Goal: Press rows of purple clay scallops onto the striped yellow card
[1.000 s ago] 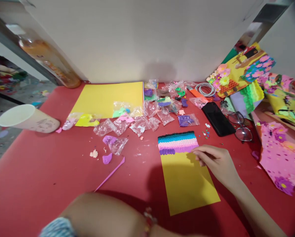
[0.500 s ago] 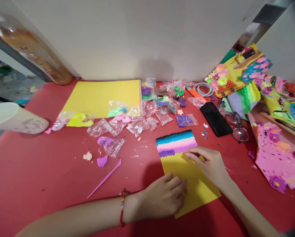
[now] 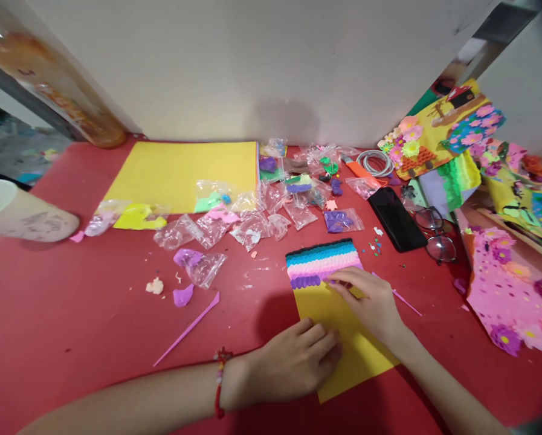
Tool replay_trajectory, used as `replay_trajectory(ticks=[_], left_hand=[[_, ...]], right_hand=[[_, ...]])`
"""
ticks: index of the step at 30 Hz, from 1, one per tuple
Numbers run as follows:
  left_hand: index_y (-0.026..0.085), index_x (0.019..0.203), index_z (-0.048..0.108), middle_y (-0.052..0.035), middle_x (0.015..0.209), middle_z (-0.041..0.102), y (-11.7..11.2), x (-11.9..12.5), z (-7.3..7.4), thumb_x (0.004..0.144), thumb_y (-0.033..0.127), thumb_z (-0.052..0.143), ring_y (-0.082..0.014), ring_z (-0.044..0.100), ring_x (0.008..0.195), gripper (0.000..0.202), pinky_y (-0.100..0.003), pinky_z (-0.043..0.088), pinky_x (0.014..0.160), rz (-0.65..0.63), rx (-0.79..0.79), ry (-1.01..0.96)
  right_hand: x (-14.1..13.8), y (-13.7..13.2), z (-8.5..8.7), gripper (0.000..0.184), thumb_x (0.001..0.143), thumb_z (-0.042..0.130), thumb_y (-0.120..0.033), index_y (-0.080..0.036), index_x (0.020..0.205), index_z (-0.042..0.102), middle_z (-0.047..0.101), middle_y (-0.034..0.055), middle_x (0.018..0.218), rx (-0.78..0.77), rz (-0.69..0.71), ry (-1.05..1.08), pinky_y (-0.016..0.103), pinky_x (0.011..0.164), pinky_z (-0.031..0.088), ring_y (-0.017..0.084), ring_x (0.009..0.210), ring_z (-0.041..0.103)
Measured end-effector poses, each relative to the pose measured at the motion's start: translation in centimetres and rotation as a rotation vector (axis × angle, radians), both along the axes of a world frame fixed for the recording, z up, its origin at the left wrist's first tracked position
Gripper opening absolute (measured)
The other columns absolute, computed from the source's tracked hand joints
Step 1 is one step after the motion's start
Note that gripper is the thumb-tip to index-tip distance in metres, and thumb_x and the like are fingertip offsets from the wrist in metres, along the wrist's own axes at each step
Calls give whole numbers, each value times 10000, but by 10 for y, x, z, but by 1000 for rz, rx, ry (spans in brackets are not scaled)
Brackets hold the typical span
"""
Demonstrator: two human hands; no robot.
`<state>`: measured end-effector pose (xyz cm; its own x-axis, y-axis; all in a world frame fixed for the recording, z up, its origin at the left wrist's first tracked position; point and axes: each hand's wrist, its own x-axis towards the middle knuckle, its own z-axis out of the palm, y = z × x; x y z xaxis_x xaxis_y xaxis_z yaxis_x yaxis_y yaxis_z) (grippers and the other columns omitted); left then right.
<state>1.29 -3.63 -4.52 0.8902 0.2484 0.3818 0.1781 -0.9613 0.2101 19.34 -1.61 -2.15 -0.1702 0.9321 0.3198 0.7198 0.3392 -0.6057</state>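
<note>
A yellow card lies before me. Its top carries rows of modelling clay in black, blue, light pink and lilac, with a short purple clay row beneath them at the left. My right hand pinches what looks like a small purple bit of clay, its fingertips on the card by the open end of that purple row. Over the card's left side, my left hand rests with fingers curled in; whatever they may hold is hidden. A red beaded bracelet circles the left wrist.
A pink modelling tool and lilac clay lie left; another thin pink stick lies right. Clay bags spread behind. A phone, glasses and clay pictures are at right, a cup and bottle at left.
My right hand has moved left along the card, bringing its fingertips close to the purple row's end. More of the thin pink stick shows beside it. The left hand stays nearly still.
</note>
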Motion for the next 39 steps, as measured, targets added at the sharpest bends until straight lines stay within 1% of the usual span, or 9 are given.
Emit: replay_trajectory(ticks=[3, 8, 11, 13, 17, 22, 27, 32, 39], left_hand=[[98, 987, 593, -62, 909, 592, 1, -1, 1, 887, 128, 470, -147, 489, 679, 162, -286, 391, 585, -7, -15, 14], [95, 1011, 582, -62, 910, 580, 1, -2, 3, 893, 132, 454, -148, 488, 688, 178, -285, 393, 594, -12, -27, 36], [94, 1013, 577, -65, 909, 572, 2, -2, 5, 893, 137, 448, -148, 485, 689, 181, -286, 387, 600, -12, -34, 43], [100, 993, 578, -60, 892, 565, 2, -1, 5, 893, 135, 449, -148, 484, 691, 167, -285, 380, 604, -6, -41, 42], [120, 944, 571, -48, 856, 549, 2, 0, 4, 894, 139, 455, -144, 479, 690, 127, -284, 365, 608, 6, -39, 44], [127, 932, 561, -39, 842, 543, 1, -1, 2, 891, 149, 465, -146, 471, 681, 106, -290, 361, 609, 18, -48, 40], [128, 954, 554, -40, 841, 538, 1, -1, 3, 904, 154, 444, -146, 479, 697, 124, -290, 361, 622, 8, -52, 70], [127, 935, 555, -34, 842, 540, 1, -1, 2, 905, 145, 447, -147, 483, 700, 114, -293, 361, 620, 10, -64, 52], [119, 936, 566, -36, 843, 549, 1, 0, 2, 899, 127, 449, -147, 485, 684, 123, -293, 355, 593, 14, -52, 34]], right_hand=[[-1, 1, -1, 97, 822, 584, -246, -211, 735, 609, 658, -3, 670, 21, -18, 5, 229, 567, 518, 118, 616, 620], [-1, 1, -7, 130, 862, 501, -151, -203, 853, 620, 685, 26, 813, 82, 10, -47, 239, 689, 528, 127, 766, 642], [0, 1, -10, 70, 841, 557, -207, -197, 791, 604, 660, 17, 733, 52, 2, -48, 224, 607, 516, 120, 671, 620], [0, 1, -11, 90, 838, 567, -242, -194, 770, 602, 653, 16, 709, 37, 16, -70, 229, 588, 510, 124, 654, 612], [-1, 1, -13, 139, 879, 483, -185, -194, 874, 622, 689, 36, 839, 66, 17, -123, 260, 726, 525, 142, 798, 643], [-2, 1, -14, 90, 845, 550, -220, -190, 789, 613, 667, 19, 715, 46, 7, -155, 250, 619, 516, 138, 673, 626], [-1, 2, -16, 159, 878, 482, -167, -193, 896, 638, 696, 34, 852, 94, 26, -188, 268, 733, 519, 146, 803, 640], [-2, 3, -17, 109, 848, 542, -192, -179, 808, 643, 678, 35, 781, 77, 1, -220, 283, 681, 501, 161, 744, 621], [-2, 3, -18, 182, 886, 473, -163, -188, 894, 653, 698, 20, 844, 152, 30, -308, 291, 698, 434, 158, 773, 612]])
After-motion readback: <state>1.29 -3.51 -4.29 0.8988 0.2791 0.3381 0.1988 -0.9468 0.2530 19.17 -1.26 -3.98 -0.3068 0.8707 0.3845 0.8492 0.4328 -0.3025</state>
